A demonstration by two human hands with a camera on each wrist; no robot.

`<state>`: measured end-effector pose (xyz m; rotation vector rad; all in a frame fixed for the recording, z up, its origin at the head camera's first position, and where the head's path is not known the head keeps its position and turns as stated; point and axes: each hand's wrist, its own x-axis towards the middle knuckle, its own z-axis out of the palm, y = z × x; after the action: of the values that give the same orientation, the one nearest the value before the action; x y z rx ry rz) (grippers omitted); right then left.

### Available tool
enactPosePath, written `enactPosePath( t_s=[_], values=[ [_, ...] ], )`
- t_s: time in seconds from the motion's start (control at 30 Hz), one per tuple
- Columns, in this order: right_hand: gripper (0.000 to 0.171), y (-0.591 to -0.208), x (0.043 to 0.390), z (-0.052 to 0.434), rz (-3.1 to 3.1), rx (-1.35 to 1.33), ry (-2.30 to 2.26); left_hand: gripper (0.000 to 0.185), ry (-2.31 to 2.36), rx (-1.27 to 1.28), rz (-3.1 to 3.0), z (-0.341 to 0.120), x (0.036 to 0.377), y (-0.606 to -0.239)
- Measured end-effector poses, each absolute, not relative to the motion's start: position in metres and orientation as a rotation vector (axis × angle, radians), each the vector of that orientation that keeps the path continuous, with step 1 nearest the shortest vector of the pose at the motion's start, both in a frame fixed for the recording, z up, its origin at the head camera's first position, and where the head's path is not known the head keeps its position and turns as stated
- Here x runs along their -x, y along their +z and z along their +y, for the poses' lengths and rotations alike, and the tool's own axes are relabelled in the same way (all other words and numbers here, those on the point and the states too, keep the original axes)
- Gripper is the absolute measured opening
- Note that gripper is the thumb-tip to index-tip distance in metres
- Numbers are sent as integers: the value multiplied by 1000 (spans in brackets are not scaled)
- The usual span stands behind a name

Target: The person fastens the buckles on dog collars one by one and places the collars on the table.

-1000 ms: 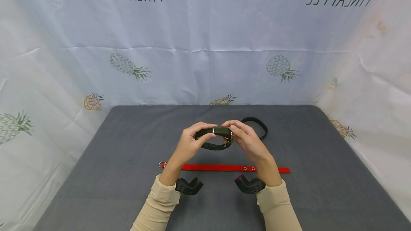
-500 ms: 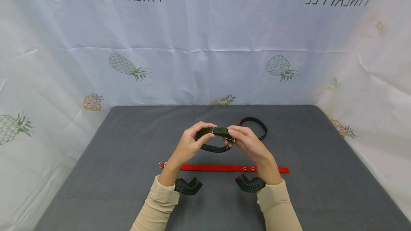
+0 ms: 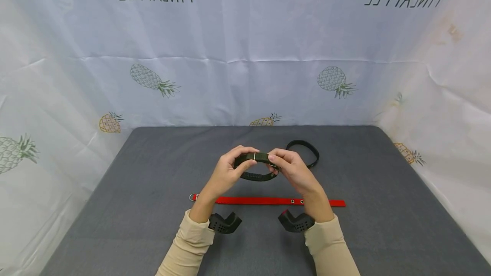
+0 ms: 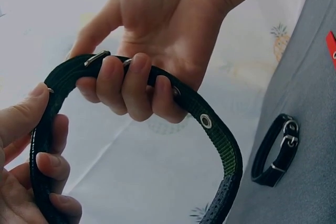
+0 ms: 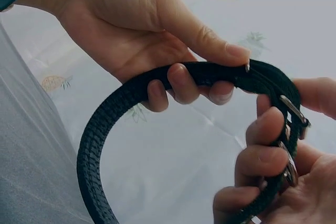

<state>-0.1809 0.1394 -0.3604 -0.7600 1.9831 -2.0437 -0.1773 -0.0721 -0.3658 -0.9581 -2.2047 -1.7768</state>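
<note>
A dark green pet collar [image 3: 257,177], buckled into a loop, is held up over the table between both hands. My left hand [image 3: 226,173] pinches its left side, thumb beside the thin metal keeper [image 3: 255,156]. With the thumb and curled fingers, my right hand [image 3: 297,171] grips the right side around the metal buckle [image 5: 294,111]. In the left wrist view, a metal eyelet [image 4: 205,121] and padded lining show on the strap's inner face. Fingers hide part of the buckle and the D-ring beside it.
A red collar [image 3: 255,200] lies stretched flat on the grey table [image 3: 145,225], crossing below the wrists. Behind the right hand rests a black collar [image 3: 304,142] fastened in a loop. A pineapple-print curtain [image 3: 238,88] stands around the table.
The right fingers, earlier spread at the buckle, have drawn in and now pinch the strap there, a little further left. The left hand stays in nearly the same place.
</note>
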Motion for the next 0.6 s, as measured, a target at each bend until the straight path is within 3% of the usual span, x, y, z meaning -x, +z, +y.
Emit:
enactPosePath(
  t_s=[0.6],
  values=[
    [23,-361,183,144,2019,686,-1995,28,-1841,924,-2230,-71,178,-366]
  ],
)
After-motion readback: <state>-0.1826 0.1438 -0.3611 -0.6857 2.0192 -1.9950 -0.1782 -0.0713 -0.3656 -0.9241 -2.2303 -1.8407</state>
